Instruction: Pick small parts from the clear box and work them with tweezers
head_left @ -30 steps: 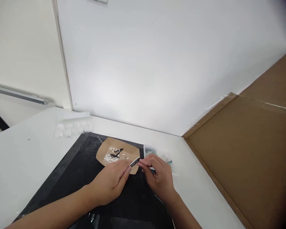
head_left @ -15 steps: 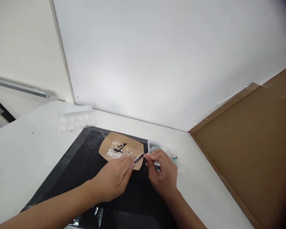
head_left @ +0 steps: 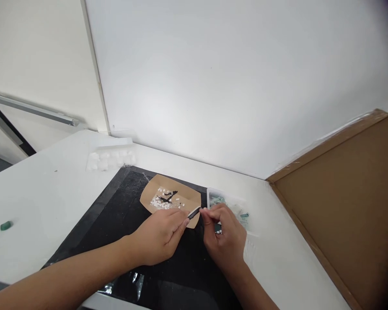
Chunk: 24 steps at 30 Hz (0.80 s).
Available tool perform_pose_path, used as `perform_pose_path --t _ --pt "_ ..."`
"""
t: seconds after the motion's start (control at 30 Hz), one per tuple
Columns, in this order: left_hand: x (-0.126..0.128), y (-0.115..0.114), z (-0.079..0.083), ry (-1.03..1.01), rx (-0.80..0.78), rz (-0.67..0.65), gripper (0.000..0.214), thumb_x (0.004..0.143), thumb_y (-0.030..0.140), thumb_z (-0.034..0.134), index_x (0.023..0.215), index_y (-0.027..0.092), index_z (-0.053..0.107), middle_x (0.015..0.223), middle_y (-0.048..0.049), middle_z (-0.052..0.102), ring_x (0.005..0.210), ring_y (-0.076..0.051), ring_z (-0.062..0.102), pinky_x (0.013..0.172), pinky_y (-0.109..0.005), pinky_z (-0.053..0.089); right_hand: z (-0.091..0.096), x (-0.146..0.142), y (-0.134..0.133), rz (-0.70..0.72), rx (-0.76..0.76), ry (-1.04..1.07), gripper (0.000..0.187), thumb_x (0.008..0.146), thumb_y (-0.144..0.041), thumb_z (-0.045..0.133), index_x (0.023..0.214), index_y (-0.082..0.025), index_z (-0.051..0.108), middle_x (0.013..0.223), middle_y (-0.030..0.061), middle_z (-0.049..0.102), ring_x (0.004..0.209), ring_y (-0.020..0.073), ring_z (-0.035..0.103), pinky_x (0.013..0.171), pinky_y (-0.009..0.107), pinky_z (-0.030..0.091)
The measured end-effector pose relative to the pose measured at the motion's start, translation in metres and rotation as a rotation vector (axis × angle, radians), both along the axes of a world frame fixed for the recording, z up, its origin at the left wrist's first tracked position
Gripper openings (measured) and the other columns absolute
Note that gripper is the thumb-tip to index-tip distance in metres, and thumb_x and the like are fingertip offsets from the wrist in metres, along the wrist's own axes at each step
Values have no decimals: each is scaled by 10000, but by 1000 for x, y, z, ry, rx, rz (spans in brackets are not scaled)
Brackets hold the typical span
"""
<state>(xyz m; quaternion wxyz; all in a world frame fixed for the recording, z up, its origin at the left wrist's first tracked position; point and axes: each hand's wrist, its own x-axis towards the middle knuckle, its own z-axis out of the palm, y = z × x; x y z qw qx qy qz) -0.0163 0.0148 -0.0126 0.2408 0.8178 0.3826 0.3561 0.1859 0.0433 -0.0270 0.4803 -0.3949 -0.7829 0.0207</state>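
My left hand (head_left: 163,232) is closed, thumb and index finger gripping a small narrow strip (head_left: 194,212), black with a whitish edge, whose exact kind I cannot make out. At the strip's far end, the thumb and fingertips of my right hand (head_left: 224,232) are pinched together on its tip. Behind and below the strip lies a tan paper tray (head_left: 184,192) with many small white pieces (head_left: 161,203) and thin black scraps (head_left: 168,197) in it. Part of a dark green thing with white spots (head_left: 217,228) shows behind my right fingers, mostly hidden.
A black mat (head_left: 116,206) covers part of the white table (head_left: 22,189). Right of the paper tray stands a clear plastic container (head_left: 208,198) with greenish bits. A clear compartment tray (head_left: 111,159) lies back left, a green lump (head_left: 5,225) far left. Brown cardboard (head_left: 342,185) borders the right.
The view has shifted, so the scene sits slightly further right and the green lump shows whole. Both hands keep hold of the strip in nearly the same pose over the paper tray's edge.
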Motion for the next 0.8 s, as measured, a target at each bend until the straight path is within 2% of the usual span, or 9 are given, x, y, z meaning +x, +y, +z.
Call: perform_pose_path --t 0.3,0.47,0.63,0.8 --pt "3 -3 2 -21 -4 6 265 1076 201 355 854 205 502 784 -33 587 705 -170 538 678 -307 427 8 8 0 85 -58 109 189 955 -123 640 830 -232 549 762 5 574 683 154 563 608 292 456" --pt "3 -1 1 -46 -52 35 298 1070 190 367 783 212 446 729 1 530 679 -158 512 662 -303 400 4 2 0 106 -47 14 162 950 -128 654 858 -230 567 758 5 590 677 156 575 603 293 445" --pt "3 -2 1 -68 -51 26 292 1064 186 378 781 212 442 726 7 517 674 -155 503 661 -300 397 1 -2 0 72 -29 35 148 964 -158 643 860 -235 572 758 12 594 678 166 584 592 298 451" --pt "3 -3 3 -61 -49 13 283 1062 175 373 794 210 454 739 0 527 686 -159 510 671 -298 409 3 -3 -3 113 -36 25 175 946 -116 656 855 -230 560 755 7 592 681 156 573 606 298 448"
